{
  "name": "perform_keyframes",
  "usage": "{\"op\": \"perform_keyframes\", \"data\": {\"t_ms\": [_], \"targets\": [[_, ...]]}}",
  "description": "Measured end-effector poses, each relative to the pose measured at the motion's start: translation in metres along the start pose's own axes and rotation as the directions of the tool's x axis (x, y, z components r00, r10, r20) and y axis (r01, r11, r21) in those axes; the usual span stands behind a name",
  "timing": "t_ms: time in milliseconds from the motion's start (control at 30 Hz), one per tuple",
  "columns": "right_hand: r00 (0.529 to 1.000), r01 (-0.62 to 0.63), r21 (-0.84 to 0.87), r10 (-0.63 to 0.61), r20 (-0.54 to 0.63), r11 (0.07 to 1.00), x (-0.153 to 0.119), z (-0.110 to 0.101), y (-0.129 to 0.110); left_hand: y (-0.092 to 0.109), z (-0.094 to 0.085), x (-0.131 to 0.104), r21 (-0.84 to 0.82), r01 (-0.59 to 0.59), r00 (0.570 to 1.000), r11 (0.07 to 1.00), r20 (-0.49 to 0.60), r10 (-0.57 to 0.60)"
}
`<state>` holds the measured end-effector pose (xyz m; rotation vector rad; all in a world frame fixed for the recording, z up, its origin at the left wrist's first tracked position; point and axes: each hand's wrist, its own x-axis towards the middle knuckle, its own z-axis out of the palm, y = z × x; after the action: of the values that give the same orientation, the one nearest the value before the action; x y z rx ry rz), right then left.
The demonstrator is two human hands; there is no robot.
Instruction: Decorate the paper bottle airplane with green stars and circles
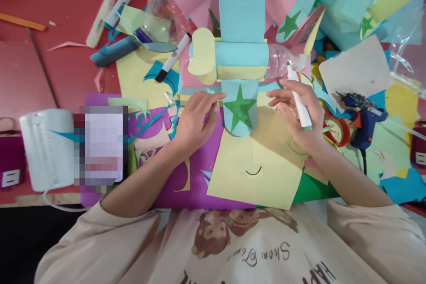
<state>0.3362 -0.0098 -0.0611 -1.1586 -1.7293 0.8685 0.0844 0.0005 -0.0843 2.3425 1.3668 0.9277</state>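
Note:
A plastic bottle point(278, 61) wrapped in blue and cream paper lies sideways at the middle, with a long blue wing strip point(242, 6) across it. The lower wing bears a green star point(240, 108). My left hand point(199, 117) rests beside that wing, fingertips at its left edge, holding nothing visible. To the right of the wing, my right hand point(301, 111) holds a white marker point(299, 100) between its fingers, the green end toward me. Beneath lies a cream sheet point(256, 155) with a small black curve drawn on it.
On the right lie a blue glue gun point(365, 124) and red-handled scissors point(341, 129). Left are a white device point(49, 148), a blurred phone point(103, 144) and several markers point(100, 21). Paper scraps and other star-decorated pieces point(289, 25) surround the work.

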Motion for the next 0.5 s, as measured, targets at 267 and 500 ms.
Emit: {"op": "perform_keyframes", "data": {"t_ms": [267, 500], "targets": [[0.959, 0.283, -0.664, -0.219, 0.180, 0.692, 0.051, -0.036, -0.007, 0.007, -0.004, -0.005, -0.417, 0.245, 0.965, 0.875, 0.020, -0.261], [0.975, 0.217, -0.775, -0.099, 0.197, 0.594, 0.077, -0.039, 0.032, 0.013, -0.004, -0.002, -0.720, 0.402, 0.911, 0.566, 0.374, -0.171]]}}
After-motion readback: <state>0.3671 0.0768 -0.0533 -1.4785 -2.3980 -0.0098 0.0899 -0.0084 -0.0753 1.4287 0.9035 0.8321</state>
